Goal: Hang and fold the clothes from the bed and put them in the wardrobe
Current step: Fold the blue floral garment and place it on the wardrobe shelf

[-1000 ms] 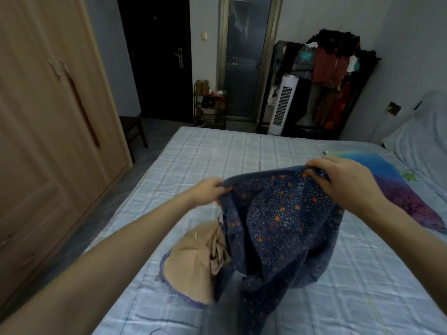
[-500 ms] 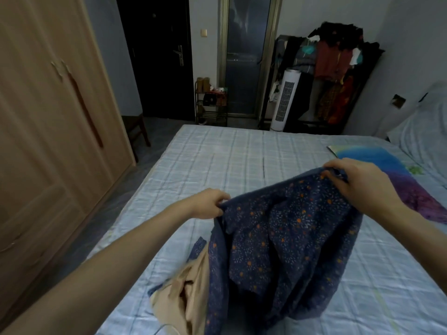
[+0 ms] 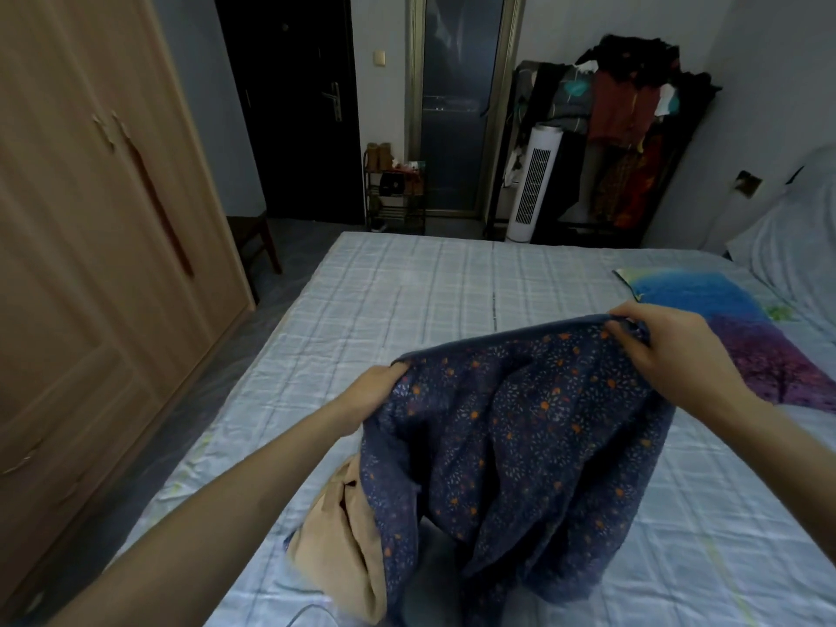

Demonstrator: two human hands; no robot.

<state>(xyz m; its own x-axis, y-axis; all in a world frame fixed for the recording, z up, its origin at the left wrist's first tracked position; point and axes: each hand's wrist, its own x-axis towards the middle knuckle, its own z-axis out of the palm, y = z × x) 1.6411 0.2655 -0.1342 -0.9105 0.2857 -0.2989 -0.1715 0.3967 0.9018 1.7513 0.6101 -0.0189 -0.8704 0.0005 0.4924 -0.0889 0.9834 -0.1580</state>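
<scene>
- Head view: a dark blue floral garment [image 3: 520,427] was held up over the near part of the bed [image 3: 407,300], its top edge stretched between the two hands and the rest hanging in loose folds.
- The left hand [image 3: 373,393] was seen gripping the left end of that edge, with the fingers partly hidden behind the cloth.
- The right hand [image 3: 665,350] was seen pinching the right end, fingers curled over the bunched hem.
- A tan garment [image 3: 344,545] lay crumpled on the bed at the near left, touching or tucked under the hanging blue fabric; whether the two were tangled could not be told.
- A bright blue and purple cloth [image 3: 733,328] lay flat on the bed at the right, just beyond the right hand.
- The wardrobe [image 3: 90,246] stood at the left with its doors closed.
- The step was judged to be the spreading of the blue garment before folding.
- Risks were judged as follows: the tan piece might be dragged along if caught in the lower folds; uneven creases might be set if the slack edge were laid down unsmoothed; the hem might slip from the right-hand pinch, because little cloth was held there.
</scene>
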